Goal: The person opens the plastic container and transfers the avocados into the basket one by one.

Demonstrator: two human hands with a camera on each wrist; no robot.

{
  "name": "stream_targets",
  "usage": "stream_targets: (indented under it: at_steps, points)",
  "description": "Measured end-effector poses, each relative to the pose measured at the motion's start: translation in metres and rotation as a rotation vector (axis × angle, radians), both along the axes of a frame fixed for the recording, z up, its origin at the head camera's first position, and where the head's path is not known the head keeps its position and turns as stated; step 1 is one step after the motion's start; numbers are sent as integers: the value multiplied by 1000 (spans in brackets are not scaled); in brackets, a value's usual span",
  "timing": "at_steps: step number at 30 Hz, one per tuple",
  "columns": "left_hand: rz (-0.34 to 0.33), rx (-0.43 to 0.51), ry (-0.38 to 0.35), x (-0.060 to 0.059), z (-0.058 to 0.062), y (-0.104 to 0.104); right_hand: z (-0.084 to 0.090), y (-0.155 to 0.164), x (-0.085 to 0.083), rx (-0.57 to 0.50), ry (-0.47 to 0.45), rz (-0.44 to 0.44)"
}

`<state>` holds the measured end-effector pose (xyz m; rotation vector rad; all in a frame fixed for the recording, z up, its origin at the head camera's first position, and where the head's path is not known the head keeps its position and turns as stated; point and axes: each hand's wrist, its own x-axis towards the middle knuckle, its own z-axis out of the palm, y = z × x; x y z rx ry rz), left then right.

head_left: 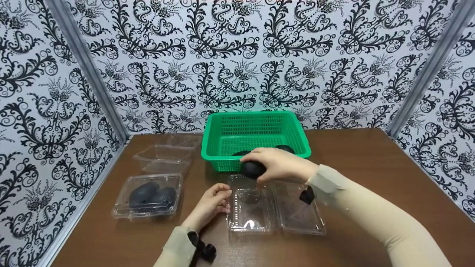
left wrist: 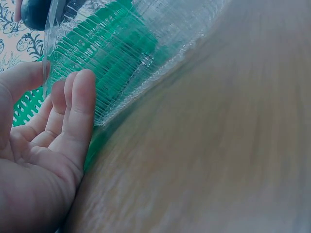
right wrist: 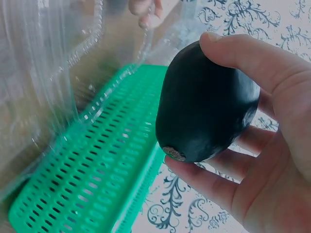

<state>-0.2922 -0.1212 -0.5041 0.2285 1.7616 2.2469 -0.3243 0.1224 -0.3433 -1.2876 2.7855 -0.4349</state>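
My right hand point(head_left: 278, 163) grips a dark, smooth avocado point(head_left: 252, 170) above the far end of an opened clear plastic clamshell point(head_left: 250, 217). In the right wrist view, thumb and fingers wrap the avocado point(right wrist: 204, 107), its brown stem scar low on one end. The clamshell's lid point(head_left: 298, 213) lies folded out to the right, partly behind my forearm. At the clamshell's left side, my left hand point(head_left: 211, 204) pinches the rim; in the left wrist view the thumb is on one face of the clear wall point(left wrist: 112, 63) and the fingers on the other.
Behind the clamshell stands a green basket point(head_left: 256, 116) with dark avocados point(head_left: 285, 148) near its front wall. To the left sits a closed clamshell point(head_left: 122, 207) holding avocados point(head_left: 144, 194). Beyond it is another clear container point(head_left: 163, 154). Patterned walls point(head_left: 237, 55) enclose the brown table point(head_left: 356, 155).
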Motion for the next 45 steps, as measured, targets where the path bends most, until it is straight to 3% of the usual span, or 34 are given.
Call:
stream_targets:
  at_steps: [6, 18, 39, 45]
  points:
    - [2, 4, 2, 0, 0, -2, 16, 1, -7, -19, 21, 21]
    - [5, -3, 4, -1, 0, -5, 43, 6, -25, -44, 29, -28]
    - [-9, 1, 17, -1, 2, -3, 49, 15, -77, -41, 51, -135]
    - [-16, 14, 12, 1, 0, -1, 46, 18, -90, -68, 6, -177]
